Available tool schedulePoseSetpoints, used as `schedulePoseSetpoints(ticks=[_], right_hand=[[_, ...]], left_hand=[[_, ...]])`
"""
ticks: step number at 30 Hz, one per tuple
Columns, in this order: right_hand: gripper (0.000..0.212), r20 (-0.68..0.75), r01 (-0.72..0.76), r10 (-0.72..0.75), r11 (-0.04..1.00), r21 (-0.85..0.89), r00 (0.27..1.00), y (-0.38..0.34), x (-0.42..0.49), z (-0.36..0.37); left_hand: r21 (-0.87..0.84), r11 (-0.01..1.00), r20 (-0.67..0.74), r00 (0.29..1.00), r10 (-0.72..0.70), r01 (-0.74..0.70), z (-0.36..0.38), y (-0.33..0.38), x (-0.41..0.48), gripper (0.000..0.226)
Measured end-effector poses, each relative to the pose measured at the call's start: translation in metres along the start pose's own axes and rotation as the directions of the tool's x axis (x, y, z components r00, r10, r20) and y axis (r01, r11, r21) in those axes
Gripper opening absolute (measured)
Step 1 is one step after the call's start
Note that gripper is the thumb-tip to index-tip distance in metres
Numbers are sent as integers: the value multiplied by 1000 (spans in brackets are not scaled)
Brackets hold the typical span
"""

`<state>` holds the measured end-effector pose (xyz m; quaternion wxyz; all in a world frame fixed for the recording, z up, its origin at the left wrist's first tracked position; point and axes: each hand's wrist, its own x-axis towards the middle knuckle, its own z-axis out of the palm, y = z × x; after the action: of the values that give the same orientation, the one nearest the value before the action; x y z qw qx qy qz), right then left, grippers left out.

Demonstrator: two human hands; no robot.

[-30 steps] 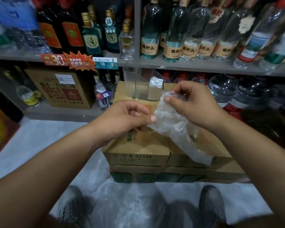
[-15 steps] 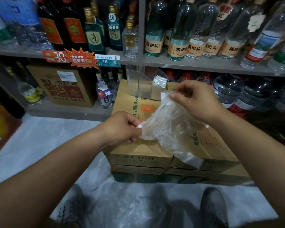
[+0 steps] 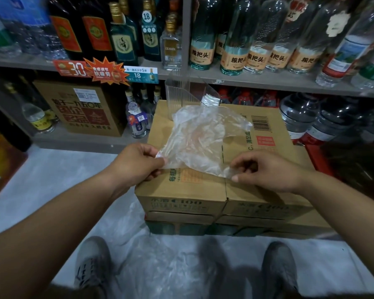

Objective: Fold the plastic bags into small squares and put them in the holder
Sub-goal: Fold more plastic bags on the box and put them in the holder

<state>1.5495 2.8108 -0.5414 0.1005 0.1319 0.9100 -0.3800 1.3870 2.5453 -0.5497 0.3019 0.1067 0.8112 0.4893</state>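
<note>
We hold the bag (image 3: pixel 203 139) spread just above the boxes (image 3: pixel 181 190). Our left hand (image 3: pixel 136 165) pinches its near left corner and our right hand (image 3: pixel 266 171) pinches its near right edge. Behind it on the boxes stands the clear holder (image 3: pixel 181 93) with a folded square (image 3: pixel 209 99) inside. Bottles (image 3: pixel 235 50) line the shelf (image 3: pixel 268 79) beyond.

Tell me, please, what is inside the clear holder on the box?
A folded bag sits at the right end of the holder; the spread bag covers its lower front.
</note>
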Motion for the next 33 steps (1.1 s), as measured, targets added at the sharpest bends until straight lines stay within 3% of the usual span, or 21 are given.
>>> schedulePoseSetpoints(ticks=[4, 8, 11, 13, 18, 20, 23, 26, 29, 33], right_hand=[[7, -54, -5, 4, 1000, -5, 999, 5, 4, 8], [12, -20, -70, 70, 998, 3, 997, 6, 1, -7], [17, -9, -133, 135, 984, 121, 991, 12, -4, -21], [21, -8, -178, 180, 978, 105, 984, 17, -4, -25], [27, 48, -232, 230, 972, 46, 972, 20, -2, -22], [31, 65, -231, 230, 973, 16, 971, 17, -3, -23], [36, -24, -208, 208, 978, 27, 978, 8, -3, -28], [43, -158, -180, 230, 944, 276, 960, -1, 3, -32], [50, -185, -147, 268, 858, 492, 945, -5, 16, -29], [25, -111, -169, 252, 859, 483, 961, -3, 25, -20]], left_hand=[[22, 1000, -21, 1000, 7, -7, -1, -4, -1, 14], [38, 999, -65, 998, 20, -18, -5, -7, 2, 8], [135, 991, -136, 990, 34, -16, -12, -14, 7, 6], [204, 979, -162, 986, 46, -12, -14, -16, 8, 10], [395, 919, -115, 993, 34, 14, -10, -4, 2, 2], [409, 912, -76, 997, 29, 5, -9, 4, 0, 17], [249, 966, -48, 996, 76, -62, -7, 14, 4, 50], [2, 988, -65, 986, 153, -154, -2, 21, 14, 69], [-72, 969, -111, 967, 229, -237, 7, 27, 23, 49], [-134, 947, -165, 949, 268, -291, 16, 29, 29, 26]])
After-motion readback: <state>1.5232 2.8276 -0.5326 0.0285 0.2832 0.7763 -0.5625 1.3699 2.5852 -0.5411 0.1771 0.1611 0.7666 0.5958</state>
